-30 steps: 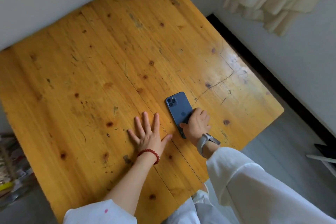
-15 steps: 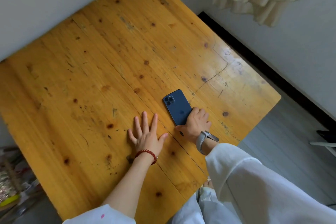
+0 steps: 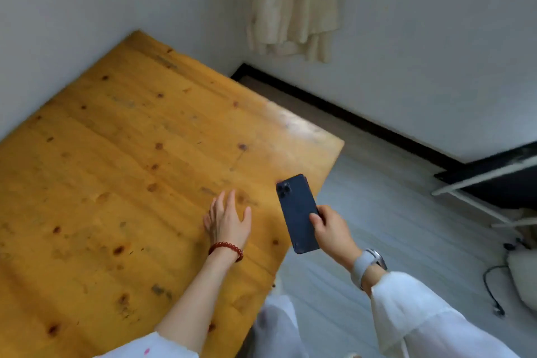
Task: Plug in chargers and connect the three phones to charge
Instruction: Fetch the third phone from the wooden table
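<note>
Dark blue slab-shaped phone (image 3: 297, 213) pinched along lower edge by right hand (image 3: 331, 229), fingers (image 3: 315, 218) curled round it, back and camera cluster up, held clear above corner of knotty yellow-orange wooden tabletop (image 3: 130, 183), probably for carrying to a charger. Left hand (image 3: 228, 219) with fingers spread and relaxed, grasping nothing, low over tabletop, likely bracing. Black cable (image 3: 491, 291) on grey floor (image 3: 392, 206) at right, possibly a charger lead; other two phones not visible.
</note>
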### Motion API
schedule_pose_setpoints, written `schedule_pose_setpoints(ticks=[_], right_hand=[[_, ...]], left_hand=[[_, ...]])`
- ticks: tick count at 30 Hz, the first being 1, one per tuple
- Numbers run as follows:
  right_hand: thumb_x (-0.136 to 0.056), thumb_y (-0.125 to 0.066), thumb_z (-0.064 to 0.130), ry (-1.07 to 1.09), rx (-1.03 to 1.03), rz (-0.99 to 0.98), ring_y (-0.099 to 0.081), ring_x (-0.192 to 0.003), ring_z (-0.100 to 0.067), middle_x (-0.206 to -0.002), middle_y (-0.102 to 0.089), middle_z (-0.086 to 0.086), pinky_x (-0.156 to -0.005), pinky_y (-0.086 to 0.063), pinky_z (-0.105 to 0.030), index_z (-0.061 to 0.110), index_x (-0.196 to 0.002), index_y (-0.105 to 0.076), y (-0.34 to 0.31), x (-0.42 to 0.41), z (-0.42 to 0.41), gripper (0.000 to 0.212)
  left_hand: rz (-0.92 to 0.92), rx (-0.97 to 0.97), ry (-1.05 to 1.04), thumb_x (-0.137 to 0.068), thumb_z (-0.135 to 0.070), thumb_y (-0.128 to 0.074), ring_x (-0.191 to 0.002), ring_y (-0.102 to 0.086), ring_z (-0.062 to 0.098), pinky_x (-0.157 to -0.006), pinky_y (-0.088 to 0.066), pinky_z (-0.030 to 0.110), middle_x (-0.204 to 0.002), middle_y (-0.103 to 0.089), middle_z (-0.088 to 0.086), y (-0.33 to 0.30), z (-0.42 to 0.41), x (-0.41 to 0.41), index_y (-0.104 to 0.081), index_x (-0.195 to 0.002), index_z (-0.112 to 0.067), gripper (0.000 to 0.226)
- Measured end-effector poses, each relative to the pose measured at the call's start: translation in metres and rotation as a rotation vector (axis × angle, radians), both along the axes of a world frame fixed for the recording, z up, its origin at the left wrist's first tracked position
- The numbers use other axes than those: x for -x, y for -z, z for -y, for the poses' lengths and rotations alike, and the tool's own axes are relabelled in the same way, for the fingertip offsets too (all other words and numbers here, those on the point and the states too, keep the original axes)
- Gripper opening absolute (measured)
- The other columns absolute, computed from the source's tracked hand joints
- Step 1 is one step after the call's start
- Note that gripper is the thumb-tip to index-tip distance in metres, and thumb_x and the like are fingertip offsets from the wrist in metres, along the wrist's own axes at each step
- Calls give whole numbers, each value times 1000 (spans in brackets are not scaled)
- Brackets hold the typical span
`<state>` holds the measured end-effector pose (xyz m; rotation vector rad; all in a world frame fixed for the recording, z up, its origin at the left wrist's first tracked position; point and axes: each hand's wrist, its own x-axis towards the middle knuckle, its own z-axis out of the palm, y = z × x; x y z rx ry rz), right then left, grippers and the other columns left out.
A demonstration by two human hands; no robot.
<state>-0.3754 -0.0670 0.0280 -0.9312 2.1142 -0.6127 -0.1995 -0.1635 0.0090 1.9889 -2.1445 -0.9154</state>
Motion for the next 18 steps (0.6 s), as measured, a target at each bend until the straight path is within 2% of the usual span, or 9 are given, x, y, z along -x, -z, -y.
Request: schedule_pose_setpoints(ticks=[2, 5, 7, 11, 14, 18], right_hand=[[-92, -43, 13, 140, 55, -2, -45, -72, -27, -77, -52, -11, -58, -19, -33, 5, -78, -45, -13, 33, -38, 16], [-92, -43, 15, 403, 115, -18, -49, -77, -28, -82, -55, -9, -62, -30, -31, 2, -86, -51, -37, 95, -123, 16], [-92, -42, 15, 546, 165, -45, -49, -77, -28, -79, -55, -8, -63, -33, -33, 6, -84, -51, -52, 134, -185, 14], [-91, -43, 15, 829, 219, -126, -37, -64, -22, -61, -40, 4, -54, -28, -32, 20, -63, -36, -81, 203, -336, 28], [-90, -43, 14, 1008, 206, -183, -35, -63, -23, -60, -40, 3, -57, -27, -33, 16, -63, -34, -96, 237, -445, 28], [-90, -41, 15, 1277, 196, -217, -36, -54, -18, -57, -41, 3, -51, -29, -31, 14, -65, -37, -110, 266, -577, 25]], left_hand=[[-64, 61, 102, -88, -34, -48, -136, -24, 25, -112, -21, 46, -148, -29, 7, -18, -14, 52, -31, -137, -19, 54], [-164, 124, 342, -87, -32, -48, -134, -27, 24, -110, -24, 42, -146, -32, 6, -50, -66, 151, -31, -137, -19, 54], [-226, 165, 507, -88, -31, -48, -134, -29, 22, -110, -24, 39, -144, -35, 5, -69, -114, 213, -32, -136, -18, 53], [-342, 195, 803, -88, -29, -49, -133, -31, 20, -110, -26, 41, -142, -39, 4, -103, -247, 331, -35, -135, -16, 51], [-382, 191, 1009, -88, -29, -48, -133, -32, 21, -110, -27, 41, -141, -40, 4, -118, -351, 398, -36, -134, -16, 49], [-405, 155, 1298, -88, -29, -48, -129, -36, 23, -107, -31, 42, -141, -40, 6, -132, -485, 471, -36, -134, -16, 49]])
